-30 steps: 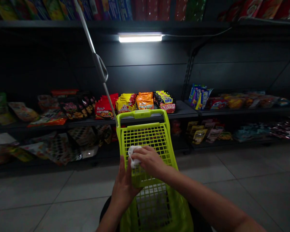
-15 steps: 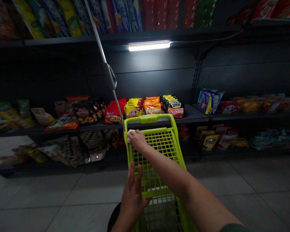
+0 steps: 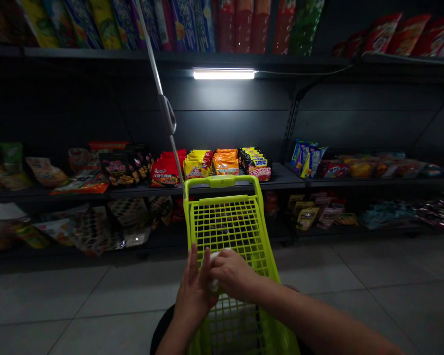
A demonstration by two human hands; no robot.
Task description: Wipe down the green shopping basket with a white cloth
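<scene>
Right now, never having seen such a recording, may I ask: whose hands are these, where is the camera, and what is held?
There is no machine: the single camera sits on a person's head, looking forward and down, so both bare hands are that person's. The left hand lies open against a lime-green shopping basket, which stands on a tiled floor. The right hand grips a small white cloth pressed to the basket's grid. A metal pole rises from the basket's far left corner. Behind, dark shelves carry snack packets under a light strip.
</scene>
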